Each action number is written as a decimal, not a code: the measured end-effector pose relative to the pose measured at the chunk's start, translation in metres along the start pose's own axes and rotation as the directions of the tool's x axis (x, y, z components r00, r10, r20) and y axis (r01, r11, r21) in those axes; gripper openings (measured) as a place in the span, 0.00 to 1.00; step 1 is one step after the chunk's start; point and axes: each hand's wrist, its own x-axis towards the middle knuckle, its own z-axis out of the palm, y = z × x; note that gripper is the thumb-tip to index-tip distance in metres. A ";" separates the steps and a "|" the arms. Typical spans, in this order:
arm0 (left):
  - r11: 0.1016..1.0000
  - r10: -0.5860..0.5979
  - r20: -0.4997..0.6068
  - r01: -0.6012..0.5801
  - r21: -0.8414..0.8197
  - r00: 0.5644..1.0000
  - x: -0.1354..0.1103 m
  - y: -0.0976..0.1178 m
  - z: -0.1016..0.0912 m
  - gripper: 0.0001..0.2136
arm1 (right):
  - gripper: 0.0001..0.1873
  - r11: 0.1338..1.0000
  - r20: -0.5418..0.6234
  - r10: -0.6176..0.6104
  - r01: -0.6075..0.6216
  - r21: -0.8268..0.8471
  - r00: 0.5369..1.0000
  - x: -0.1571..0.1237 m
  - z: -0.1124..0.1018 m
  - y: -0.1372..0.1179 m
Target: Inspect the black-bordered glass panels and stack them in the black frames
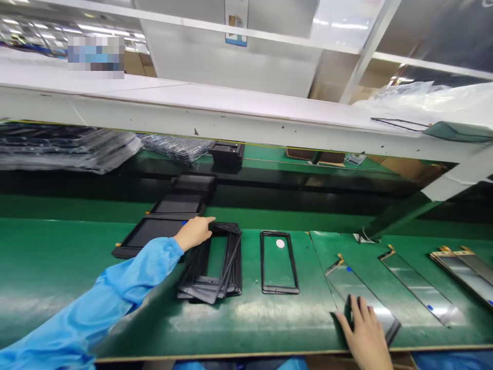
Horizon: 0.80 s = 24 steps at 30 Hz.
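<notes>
frame stack: matt plastic | panel: glossy, glasslike | tabletop: smooth, glossy | sleeve: cloth

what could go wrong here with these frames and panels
The stack of black frames is piled askew, so it might slide if the left hand beside it bumps it. The right hand is bare and at the glossy panel, so fingerprints could mark it. That panel's lower end also lies near the table's front edge; a push might send it over.
</notes>
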 end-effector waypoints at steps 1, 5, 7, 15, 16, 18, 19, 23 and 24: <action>1.000 0.005 -0.008 -0.005 -0.016 1.000 -0.002 0.003 -0.002 0.11 | 0.41 0.999 0.026 -0.031 0.031 0.030 0.999 -0.016 0.001 -0.003; 0.984 0.036 0.018 -0.033 -0.174 0.999 -0.013 0.012 -0.012 0.18 | 0.42 0.970 0.085 -0.092 0.070 0.232 0.992 -0.065 -0.012 -0.010; 0.958 0.061 0.040 -0.047 -0.284 0.997 -0.021 0.018 -0.017 0.24 | 0.33 0.938 0.085 -0.082 0.048 0.344 0.993 -0.076 -0.031 -0.014; 0.766 0.079 -0.078 -0.110 -0.633 0.994 -0.076 0.068 0.002 0.21 | 0.15 0.884 -0.166 0.160 -0.066 0.462 0.973 -0.069 -0.123 -0.052; 0.748 0.082 -0.072 -0.109 -0.655 0.994 -0.084 0.076 0.009 0.20 | 0.17 0.841 -0.190 0.245 -0.111 0.530 0.951 -0.067 -0.131 -0.061; 0.711 0.091 -0.036 -0.090 -0.697 0.995 -0.099 0.092 0.025 0.19 | 0.24 0.647 -0.131 0.429 -0.203 0.735 0.894 -0.064 -0.145 -0.083; 0.693 0.101 -0.019 -0.084 -0.716 0.995 -0.106 0.099 0.033 0.18 | 0.27 0.506 -0.047 0.490 -0.240 0.828 0.871 -0.063 -0.151 -0.095; 0.618 0.148 0.018 -0.078 -0.782 0.989 -0.127 0.117 0.058 0.19 | 0.36 0.087 0.284 0.370 -0.337 0.937 0.885 -0.058 -0.165 -0.142; 0.597 0.155 0.023 -0.075 -0.798 0.988 -0.131 0.119 0.062 0.19 | 0.36 0.047 0.317 0.310 -0.347 0.937 0.897 -0.058 -0.166 -0.151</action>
